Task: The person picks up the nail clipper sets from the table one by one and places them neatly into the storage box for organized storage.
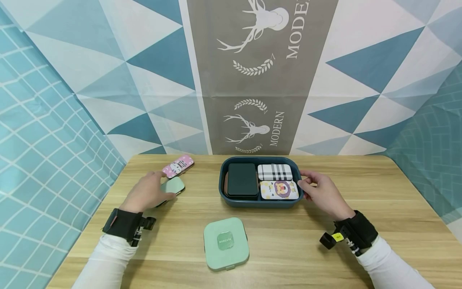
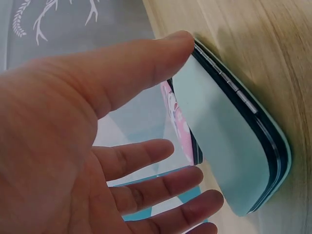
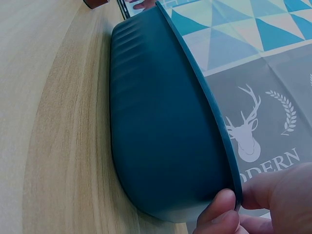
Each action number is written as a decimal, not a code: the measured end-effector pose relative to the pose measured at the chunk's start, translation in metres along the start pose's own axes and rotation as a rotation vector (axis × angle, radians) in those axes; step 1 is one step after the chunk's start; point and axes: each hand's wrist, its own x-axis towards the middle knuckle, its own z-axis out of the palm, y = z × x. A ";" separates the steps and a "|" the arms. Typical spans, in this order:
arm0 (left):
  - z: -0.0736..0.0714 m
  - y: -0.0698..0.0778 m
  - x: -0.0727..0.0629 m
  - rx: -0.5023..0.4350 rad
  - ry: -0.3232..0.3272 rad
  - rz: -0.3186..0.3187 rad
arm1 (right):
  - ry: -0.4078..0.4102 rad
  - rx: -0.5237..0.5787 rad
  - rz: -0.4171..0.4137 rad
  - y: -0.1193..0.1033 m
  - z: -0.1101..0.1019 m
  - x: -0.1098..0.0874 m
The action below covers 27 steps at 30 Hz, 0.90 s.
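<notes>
My left hand (image 1: pixel 148 192) is over a slim mint-green hinged case (image 1: pixel 173 185) at the left of the table. In the left wrist view the thumb lies at the case's edge, and the other fingers are spread beside it. Just behind lies a pink case with a cartoon print (image 1: pixel 178 165). My right hand (image 1: pixel 323 192) pinches the right end rim of a dark blue oval bin (image 3: pixel 161 112). Inside the bin are a dark green square case (image 1: pixel 241 179), a plaid case (image 1: pixel 275 172) and a case with a lion print (image 1: pixel 279 190).
A square mint-green case (image 1: pixel 226 257) with a lettered label lies at the front middle of the wooden table (image 1: pixel 288 249). Patterned cloth (image 1: pixel 249 84) hangs directly behind the table's far edge. Blue checked cloth (image 1: pixel 43 160) lines the left side.
</notes>
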 end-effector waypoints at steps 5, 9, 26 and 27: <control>0.002 0.001 0.001 0.006 -0.012 0.013 | -0.003 0.001 0.007 0.000 0.000 0.000; 0.004 0.002 0.002 0.006 -0.024 0.003 | -0.004 0.000 0.008 0.000 -0.001 0.000; 0.006 0.001 0.002 0.012 -0.039 0.002 | -0.003 0.007 0.030 -0.002 0.000 0.000; 0.006 0.001 0.001 0.015 -0.038 0.003 | -0.003 0.007 0.030 -0.002 0.000 0.001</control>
